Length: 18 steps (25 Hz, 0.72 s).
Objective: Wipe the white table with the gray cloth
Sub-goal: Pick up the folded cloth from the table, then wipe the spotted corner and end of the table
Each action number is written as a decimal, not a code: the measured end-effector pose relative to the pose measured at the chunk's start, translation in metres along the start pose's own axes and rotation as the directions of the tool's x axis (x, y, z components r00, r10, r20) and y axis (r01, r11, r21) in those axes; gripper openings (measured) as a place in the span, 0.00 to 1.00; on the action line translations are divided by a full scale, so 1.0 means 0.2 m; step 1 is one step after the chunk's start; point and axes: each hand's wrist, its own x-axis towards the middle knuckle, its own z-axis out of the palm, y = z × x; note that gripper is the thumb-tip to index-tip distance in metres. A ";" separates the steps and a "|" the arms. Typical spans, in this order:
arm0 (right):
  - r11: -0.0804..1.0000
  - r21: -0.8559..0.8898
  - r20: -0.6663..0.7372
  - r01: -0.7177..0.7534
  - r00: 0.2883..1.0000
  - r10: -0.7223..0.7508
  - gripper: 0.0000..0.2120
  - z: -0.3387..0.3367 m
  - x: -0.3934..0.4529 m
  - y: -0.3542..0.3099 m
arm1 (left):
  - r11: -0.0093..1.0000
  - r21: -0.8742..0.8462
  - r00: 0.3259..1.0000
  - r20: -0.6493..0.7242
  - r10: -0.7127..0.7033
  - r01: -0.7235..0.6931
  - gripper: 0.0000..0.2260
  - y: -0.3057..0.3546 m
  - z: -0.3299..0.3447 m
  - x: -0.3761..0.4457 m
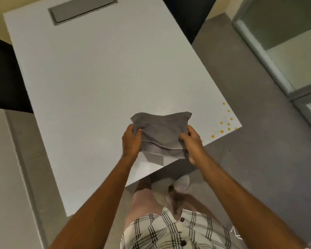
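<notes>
- Gray cloth (pixel 161 132) stretched between both outstretched arms, above the white bench (pixel 97 78).
- Left hand (pixel 132 141) pinches its left edge; right hand (pixel 192 141) grips the right edge.

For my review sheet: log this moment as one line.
both hands grip gray cloth above white table | yellow spots unwiped

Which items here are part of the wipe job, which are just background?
Job: gray cloth, held by left hand and right hand; white table; yellow spots near its right corner.
Background: gray recessed panel, black chair, floor.
</notes>
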 end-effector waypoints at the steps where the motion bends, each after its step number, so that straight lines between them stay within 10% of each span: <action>1: 1.000 0.001 -0.020 -0.015 1.000 0.015 0.21 -0.08 -0.02 0.08 | 0.999 0.036 1.000 0.018 0.001 -0.002 0.12 0.00 0.07 -0.06; 11: 0.996 -0.079 0.061 -0.046 0.997 0.051 0.30 -0.19 -0.02 0.51 | 0.976 0.214 0.999 -0.013 -0.031 0.033 0.12 -0.20 0.09 -0.19; 14: 0.996 -0.057 -0.151 -0.063 0.987 0.054 0.30 -0.15 0.01 0.54 | 0.911 0.407 0.997 0.022 -0.079 0.063 0.20 -0.28 0.08 -0.10; 18: 0.930 -0.361 -0.414 -0.069 0.905 -0.094 0.33 0.00 0.02 0.56 | 0.719 0.653 0.969 0.111 0.220 -0.238 0.27 -0.29 0.13 0.01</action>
